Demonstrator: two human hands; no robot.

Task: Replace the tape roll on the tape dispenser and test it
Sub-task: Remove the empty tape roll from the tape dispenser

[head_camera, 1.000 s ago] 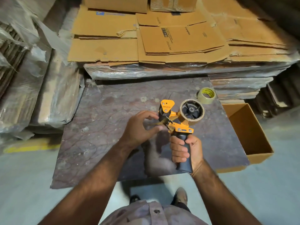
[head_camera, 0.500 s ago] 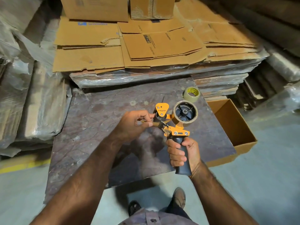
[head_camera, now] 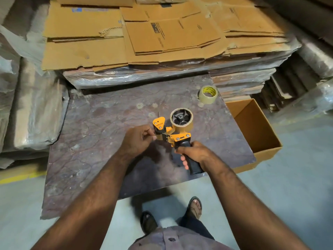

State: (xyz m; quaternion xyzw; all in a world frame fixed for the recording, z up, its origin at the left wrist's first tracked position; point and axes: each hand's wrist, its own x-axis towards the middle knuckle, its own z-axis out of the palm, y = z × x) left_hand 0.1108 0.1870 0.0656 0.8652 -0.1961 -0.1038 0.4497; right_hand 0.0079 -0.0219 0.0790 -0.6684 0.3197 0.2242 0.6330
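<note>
Gripping tape dispenser (head_camera: 173, 131) by right hand (head_camera: 193, 155)

Right hand (head_camera: 195, 154) holds the tape dispenser (head_camera: 173, 132) (handle down); left hand (head_camera: 137, 139) pinches its tape end.

you have one view only — a wide-angle head camera, looking forward and down, close over your hands, the table (head_camera: 108, 123) and floor (head_camera: 288, 177) below.

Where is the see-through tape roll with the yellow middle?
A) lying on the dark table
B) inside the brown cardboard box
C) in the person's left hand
A: the clear tape roll with the yellow core lies on the dark table, near its far right corner, outside the open cardboard box.
</note>
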